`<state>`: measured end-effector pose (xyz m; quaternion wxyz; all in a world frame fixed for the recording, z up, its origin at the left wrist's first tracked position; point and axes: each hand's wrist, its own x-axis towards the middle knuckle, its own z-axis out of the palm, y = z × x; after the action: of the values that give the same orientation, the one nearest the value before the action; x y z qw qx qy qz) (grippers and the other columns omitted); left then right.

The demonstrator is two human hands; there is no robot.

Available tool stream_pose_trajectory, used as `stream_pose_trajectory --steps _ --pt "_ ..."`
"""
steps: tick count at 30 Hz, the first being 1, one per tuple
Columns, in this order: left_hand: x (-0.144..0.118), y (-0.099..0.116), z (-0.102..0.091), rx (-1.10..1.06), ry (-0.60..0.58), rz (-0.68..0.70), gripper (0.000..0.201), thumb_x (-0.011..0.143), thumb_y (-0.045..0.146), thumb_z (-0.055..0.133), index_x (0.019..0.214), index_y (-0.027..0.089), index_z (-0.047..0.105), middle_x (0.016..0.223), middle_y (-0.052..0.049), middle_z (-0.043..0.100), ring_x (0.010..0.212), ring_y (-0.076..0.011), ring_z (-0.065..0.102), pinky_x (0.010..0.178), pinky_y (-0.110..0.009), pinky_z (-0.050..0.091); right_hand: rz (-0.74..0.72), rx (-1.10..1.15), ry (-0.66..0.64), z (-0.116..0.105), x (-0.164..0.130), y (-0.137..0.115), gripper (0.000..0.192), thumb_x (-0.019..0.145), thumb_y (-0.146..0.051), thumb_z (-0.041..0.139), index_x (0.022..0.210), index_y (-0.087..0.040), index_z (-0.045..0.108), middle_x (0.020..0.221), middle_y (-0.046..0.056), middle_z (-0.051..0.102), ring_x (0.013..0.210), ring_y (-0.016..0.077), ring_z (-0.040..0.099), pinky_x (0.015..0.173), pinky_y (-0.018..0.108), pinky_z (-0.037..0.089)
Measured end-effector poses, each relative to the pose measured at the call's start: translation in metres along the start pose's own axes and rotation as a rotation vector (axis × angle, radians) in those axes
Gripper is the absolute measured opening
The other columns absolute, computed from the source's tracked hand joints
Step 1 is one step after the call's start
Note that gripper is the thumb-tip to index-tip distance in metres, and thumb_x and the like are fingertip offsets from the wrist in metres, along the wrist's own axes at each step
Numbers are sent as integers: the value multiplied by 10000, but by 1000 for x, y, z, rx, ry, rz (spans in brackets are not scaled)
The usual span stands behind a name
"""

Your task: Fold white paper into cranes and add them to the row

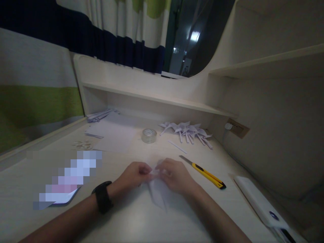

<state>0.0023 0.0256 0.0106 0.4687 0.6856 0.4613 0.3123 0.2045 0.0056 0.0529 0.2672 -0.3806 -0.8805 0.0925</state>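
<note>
**Both hands pinching a folded white paper piece at counter centre**

Head view: left hand (pixel 134 175) and right hand (pixel 174 175) meet fingertip to fingertip over the counter (pixel 126 222); both pinch the top end of a folded paper piece (pixel 157 195), whose pointed tail lies flat on the surface toward the person; the grip looks set to press or hold a crease, so the fingers stay tight and close together; black watch (pixel 102 197) on the left wrist.

A yellow utility knife (pixel 206 173) lies just right of the hands, blade out, within easy reach; a thin paper strip (pixel 177 147) lies beyond it; a roll of clear tape (pixel 149 135) sits behind the hands; a cluster of finished folded paper figures (pixel 188 131) is parked near the back right, clear of the work spot; flat paper sheets (pixel 113 135) and a strip pile (pixel 98 115) at back left; a white flat device (pixel 260 204) at right edge.

Pale wood-look counter with a low shelf (pixel 157 98) above; wall socket (pixel 236 127) at right; striped curtain (pixel 37 84) at left; dim room, dark window behind.
</note>
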Motion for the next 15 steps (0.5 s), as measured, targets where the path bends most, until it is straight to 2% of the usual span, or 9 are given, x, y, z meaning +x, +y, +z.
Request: stream_pose_trajectory --steps 3,8,15 --pt "-1 2 0 -30 -45 2 329 670 449 657 746 130 636 549 9 581 454 -112 487 455 -229 358 -34 -22 17 7 0 2 222 818 -169 549 1001 -233 658 901 27 648 806 144 598 715 232 420" --pt "-7 10 -1 -83 -144 -5 356 709 480 633 718 125 654 549 0 587 461 -103 475 444 -217 351 -82 -56 2 11 1 2 221 816 -124 516 903 -227 691 849 27 637 770 139 586 682 223 412" --pt "-7 7 1 -92 -151 -48 382 741 503 612 760 126 666 549 -11 604 457 -100 493 427 -201 354 -90 -126 -20 12 0 6 176 835 -162 503 868 -213 668 808 35 636 764 150 578 678 232 409"
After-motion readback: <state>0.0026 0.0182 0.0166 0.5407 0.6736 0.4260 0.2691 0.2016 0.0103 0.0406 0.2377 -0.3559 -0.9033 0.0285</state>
